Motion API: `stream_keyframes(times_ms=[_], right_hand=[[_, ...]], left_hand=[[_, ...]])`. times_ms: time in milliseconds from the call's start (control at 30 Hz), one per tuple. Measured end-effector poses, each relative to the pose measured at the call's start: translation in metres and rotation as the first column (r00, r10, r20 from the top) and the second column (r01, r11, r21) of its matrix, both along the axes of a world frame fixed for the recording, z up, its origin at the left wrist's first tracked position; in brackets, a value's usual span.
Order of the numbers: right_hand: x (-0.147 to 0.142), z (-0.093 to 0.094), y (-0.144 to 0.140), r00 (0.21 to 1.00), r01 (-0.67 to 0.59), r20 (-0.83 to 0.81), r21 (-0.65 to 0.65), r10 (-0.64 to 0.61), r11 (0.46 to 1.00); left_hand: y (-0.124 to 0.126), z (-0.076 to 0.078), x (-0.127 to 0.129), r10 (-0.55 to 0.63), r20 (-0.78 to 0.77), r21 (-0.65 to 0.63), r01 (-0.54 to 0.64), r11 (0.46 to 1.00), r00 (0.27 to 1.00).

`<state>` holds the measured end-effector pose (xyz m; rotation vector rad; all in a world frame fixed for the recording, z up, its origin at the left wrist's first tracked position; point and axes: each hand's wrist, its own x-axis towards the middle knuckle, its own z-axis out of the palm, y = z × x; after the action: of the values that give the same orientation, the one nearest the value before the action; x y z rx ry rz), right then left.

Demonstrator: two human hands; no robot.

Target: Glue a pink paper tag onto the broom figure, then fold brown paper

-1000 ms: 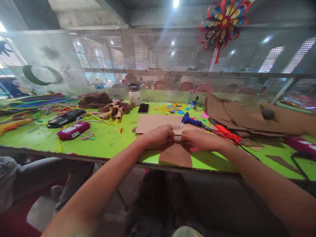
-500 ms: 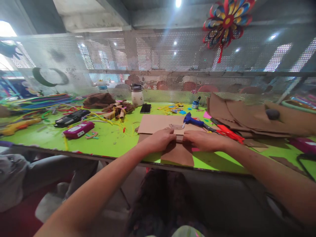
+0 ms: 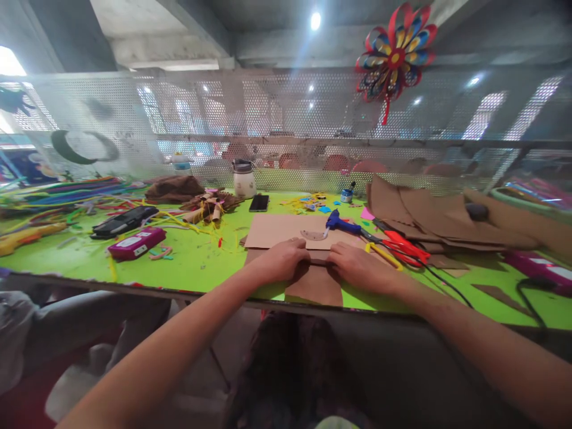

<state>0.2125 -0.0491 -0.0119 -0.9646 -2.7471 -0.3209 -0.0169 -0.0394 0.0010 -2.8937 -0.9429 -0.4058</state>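
Observation:
My left hand (image 3: 283, 260) and my right hand (image 3: 353, 267) rest close together at the table's front edge. Both have curled fingers pressed on a folded piece of brown cardboard (image 3: 314, 291), whose flap reaches toward me below them. A narrow gap separates the fingertips, and a crease runs across it. Just beyond lies a larger flat cardboard sheet (image 3: 270, 231). A small clear half-round protractor (image 3: 313, 235) sits on that sheet, beside a blue glue gun (image 3: 343, 223). Right of my right hand are red-handled scissors (image 3: 404, 247) and a yellow-handled tool (image 3: 385, 256).
Stacked brown cardboard (image 3: 429, 217) fills the right side of the green table (image 3: 232, 268). Left are a purple box (image 3: 137, 243), a black case (image 3: 125, 222) and paper scraps. Behind stand a phone (image 3: 259, 203), a white jar (image 3: 243, 179) and a perforated screen (image 3: 277, 107).
The view has shifted slightly. My right hand has slid a little to the right and toward me, uncovering the yellow-handled tool. Both hands stay on the cardboard.

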Motion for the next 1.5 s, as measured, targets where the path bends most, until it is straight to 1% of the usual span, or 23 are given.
stream_keyframes(times_ms=[133, 167, 233, 300, 400, 467, 533, 633, 700, 767, 833, 867, 900, 933, 967, 1033, 1067, 1100, 1167, 1200, 1267, 1400, 1500], right_hand=[[-0.002, -0.001, 0.002, 1.000, -0.023, -0.018, 0.106, 0.025, 0.994], [-0.003, 0.001, 0.002, 0.999, -0.044, -0.019, 0.142, 0.048, 0.989], [-0.004, 0.007, 0.002, 0.994, -0.099, -0.022, 0.216, 0.106, 0.971], [-0.007, 0.013, 0.003, 0.989, -0.133, -0.030, 0.288, 0.148, 0.948], [-0.014, 0.020, 0.007, 0.990, -0.112, -0.044, 0.358, 0.137, 0.927], [-0.019, 0.020, 0.012, 0.991, -0.096, -0.055, 0.375, 0.125, 0.922], [-0.024, 0.017, 0.017, 0.990, -0.087, -0.070, 0.381, 0.123, 0.921], [-0.029, 0.012, 0.022, 0.985, -0.079, -0.114, 0.362, 0.128, 0.929], [-0.030, 0.012, 0.022, 0.974, -0.076, -0.180, 0.316, 0.139, 0.946], [-0.029, 0.018, 0.022, 0.953, -0.098, -0.260, 0.210, 0.152, 0.973], [-0.025, 0.028, 0.024, 0.922, -0.129, -0.363, 0.041, 0.135, 0.991], [-0.022, 0.032, 0.027, 0.902, -0.134, -0.421, -0.062, 0.096, 0.989], [-0.019, 0.036, 0.031, 0.874, -0.114, -0.486, -0.178, 0.014, 0.977], [-0.016, 0.039, 0.036, 0.838, -0.115, -0.539, -0.324, -0.083, 0.939], [-0.014, 0.040, 0.040, 0.808, -0.140, -0.564, -0.463, -0.169, 0.875], [-0.011, 0.037, 0.047, 0.713, -0.215, -0.601, -0.678, -0.362, 0.703], [-0.010, 0.034, 0.049, 0.665, -0.251, -0.603, -0.736, -0.440, 0.629], [-0.010, 0.031, 0.050, 0.626, -0.292, -0.607, -0.765, -0.490, 0.574], [-0.011, 0.025, 0.049, 0.570, -0.368, -0.630, -0.769, -0.527, 0.522], [-0.011, 0.023, 0.048, 0.551, -0.399, -0.649, -0.757, -0.524, 0.518], [-0.012, 0.021, 0.045, 0.528, -0.421, -0.679, -0.730, -0.510, 0.538], [-0.011, 0.020, 0.045, 0.556, -0.352, -0.678, -0.716, -0.481, 0.603], [-0.011, 0.017, 0.046, 0.578, -0.289, -0.672, -0.699, -0.462, 0.655]], left_hand=[[0.014, 0.020, 0.003, 0.059, 0.070, -0.234, -0.041, 0.971, 0.996], [0.020, 0.026, 0.004, 0.110, 0.096, -0.311, -0.075, 0.948, 0.989], [0.032, 0.037, 0.008, 0.154, 0.135, -0.462, -0.076, 0.884, 0.979], [0.042, 0.042, 0.010, 0.127, 0.115, -0.542, -0.045, 0.839, 0.985], [0.051, 0.037, 0.007, 0.042, 0.111, -0.566, 0.029, 0.824, 0.993], [0.054, 0.028, 0.001, 0.016, 0.207, -0.580, 0.109, 0.807, 0.978], [0.055, 0.020, -0.005, 0.050, 0.274, -0.603, 0.131, 0.787, 0.960], [0.054, 0.014, -0.010, 0.131, 0.308, -0.664, 0.114, 0.739, 0.942], [0.052, 0.014, -0.009, 0.151, 0.331, -0.700, 0.135, 0.702, 0.931], [0.049, 0.016, -0.006, 0.142, 0.359, -0.724, 0.179, 0.666, 0.923], [0.046, 0.018, -0.004, 0.133, 0.383, -0.733, 0.213, 0.646, 0.914], [0.045, 0.020, -0.003, 0.132, 0.394, -0.732, 0.224, 0.644, 0.909], [0.044, 0.021, -0.002, 0.135, 0.406, -0.725, 0.228, 0.650, 0.904], [0.043, 0.021, -0.002, 0.141, 0.418, -0.714, 0.229, 0.661, 0.897], [0.042, 0.022, -0.002, 0.151, 0.431, -0.705, 0.227, 0.672, 0.890], [0.042, 0.021, -0.002, 0.171, 0.448, -0.695, 0.222, 0.684, 0.877], [0.043, 0.021, -0.002, 0.177, 0.454, -0.697, 0.224, 0.682, 0.873], [0.043, 0.020, -0.002, 0.175, 0.455, -0.701, 0.230, 0.675, 0.873], [0.043, 0.020, -0.001, 0.148, 0.448, -0.704, 0.245, 0.667, 0.882], [0.043, 0.020, 0.000, 0.129, 0.442, -0.700, 0.251, 0.669, 0.888], [0.043, 0.020, 0.002, 0.098, 0.427, -0.687, 0.252, 0.682, 0.899], [0.043, 0.020, 0.006, 0.080, 0.413, -0.677, 0.247, 0.694, 0.907], [0.043, 0.018, 0.008, 0.100, 0.441, -0.699, 0.272, 0.662, 0.892]])
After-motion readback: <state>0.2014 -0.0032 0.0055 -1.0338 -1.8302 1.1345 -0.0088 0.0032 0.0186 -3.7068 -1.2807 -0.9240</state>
